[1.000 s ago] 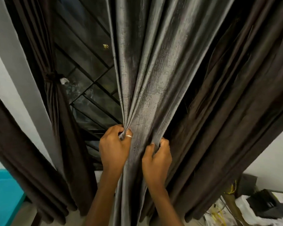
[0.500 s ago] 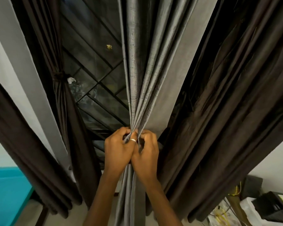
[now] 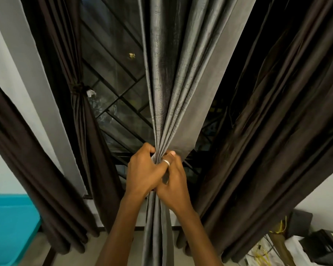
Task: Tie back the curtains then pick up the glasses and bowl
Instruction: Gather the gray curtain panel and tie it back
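A grey curtain hangs down the middle of the view, gathered into a tight bunch at waist height. My left hand clasps the bunch from the left, a ring on its thumb. My right hand presses against it from the right, fingers wrapped around the same gathered cloth. To the left a dark brown curtain is tied back with a knot. Loose dark brown curtains hang at the right. No glasses or bowl are in sight.
A window with a dark diagonal grille shows behind the curtains. Another dark curtain hangs at far left beside a teal surface. Boxes, papers and yellow wires clutter the bottom right corner.
My right hand has moved left to meet my left hand, pulling the spread grey curtain into one narrow bunch. More of the window shows at the right of it.
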A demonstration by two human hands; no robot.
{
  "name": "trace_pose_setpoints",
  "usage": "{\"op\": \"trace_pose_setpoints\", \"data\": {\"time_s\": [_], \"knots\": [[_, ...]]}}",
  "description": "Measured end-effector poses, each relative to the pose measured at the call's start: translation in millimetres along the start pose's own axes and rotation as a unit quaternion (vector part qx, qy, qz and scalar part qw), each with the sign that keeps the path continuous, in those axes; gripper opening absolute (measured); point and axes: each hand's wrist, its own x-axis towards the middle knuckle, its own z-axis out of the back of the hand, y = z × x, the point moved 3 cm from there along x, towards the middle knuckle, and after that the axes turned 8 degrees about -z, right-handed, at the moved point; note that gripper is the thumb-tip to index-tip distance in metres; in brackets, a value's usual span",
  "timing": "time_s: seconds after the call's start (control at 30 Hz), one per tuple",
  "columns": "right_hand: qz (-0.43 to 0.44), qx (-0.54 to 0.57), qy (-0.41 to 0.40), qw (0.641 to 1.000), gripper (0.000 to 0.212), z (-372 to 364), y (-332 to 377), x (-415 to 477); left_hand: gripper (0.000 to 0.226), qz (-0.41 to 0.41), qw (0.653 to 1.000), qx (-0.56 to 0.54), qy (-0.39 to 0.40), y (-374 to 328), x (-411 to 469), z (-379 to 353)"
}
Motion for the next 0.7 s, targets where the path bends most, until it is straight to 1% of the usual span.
{"op": "trace_pose_setpoints", "data": {"time_s": [0.07, 0.1, 0.17, 0.2, 0.23, 0.3, 0.33, 0.37, 0.43, 0.47, 0.53, 0.6, 0.7], "knots": [[-0.012, 0.025, 0.013, 1.000, 0.041, 8, -9, 4, 0.029, -0.021, 1.000, -0.008, -0.016, 2, 0, 0], [-0.029, 0.040, -0.001, 0.999, 0.041, 13, -14, 8, 0.028, -0.029, 0.999, -0.019, -0.015, 3, 0, 0], [-0.077, 0.051, -0.065, 0.994, 0.034, 28, -27, 22, 0.029, -0.047, 0.998, -0.037, 0.008, 4, 0, 2], [-0.106, 0.063, -0.086, 0.989, 0.038, 34, -32, 30, 0.030, -0.056, 0.997, -0.045, 0.022, 4, -1, 3], [-0.133, 0.094, -0.083, 0.983, 0.048, 40, -37, 39, 0.030, -0.059, 0.996, -0.058, 0.036, 4, -2, 5], [-0.167, 0.181, -0.023, 0.969, 0.068, 48, -45, 58, 0.032, -0.051, 0.993, -0.091, 0.062, 6, -5, 9], [-0.178, 0.220, 0.017, 0.959, 0.074, 52, -49, 66, 0.033, -0.045, 0.990, -0.111, 0.073, 7, -6, 11], [-0.187, 0.256, 0.061, 0.946, 0.076, 54, -51, 73, 0.034, -0.041, 0.988, -0.128, 0.082, 9, -6, 12], [-0.207, 0.320, 0.144, 0.913, 0.069, 54, -51, 82, 0.034, -0.039, 0.984, -0.147, 0.092, 10, -7, 16], [-0.223, 0.348, 0.179, 0.893, 0.066, 53, -52, 84, 0.034, -0.041, 0.983, -0.151, 0.096, 10, -7, 17], [-0.257, 0.380, 0.228, 0.859, 0.069, 49, -53, 85, 0.033, -0.045, 0.981, -0.161, 0.101, 12, -7, 19], [-0.264, 0.376, 0.243, 0.855, 0.075, 47, -56, 88, 0.034, -0.044, 0.980, -0.166, 0.104, 14, -6, 19], [-0.261, 0.351, 0.243, 0.866, 0.083, 48, -55, 93, 0.042, -0.041, 0.979, -0.170, 0.104, 15, -4, 21]]}}
